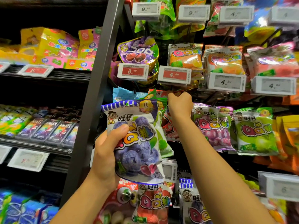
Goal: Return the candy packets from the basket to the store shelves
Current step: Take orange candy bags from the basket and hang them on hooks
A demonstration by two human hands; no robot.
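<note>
A blueberry candy packet (137, 139) is gripped in the left hand (105, 152), near and left of centre, with more packets apparently stacked behind it. The right hand (179, 104) is curled at a peg just below the red 4.00 price tag (174, 74), seemingly hanging a red packet (169, 126); what it pinches cannot be told. Next, the matching blueberry hook must be found. Price tags and crowded hanging packets obstruct access.

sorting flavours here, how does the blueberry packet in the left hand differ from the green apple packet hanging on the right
The blueberry packet shows purple-blue berries and is tilted and crumpled in the left hand. The green apple packet is green, hangs upright and flat, and no hand touches it. Both carry the same cartoon face and QQ logo.
</note>
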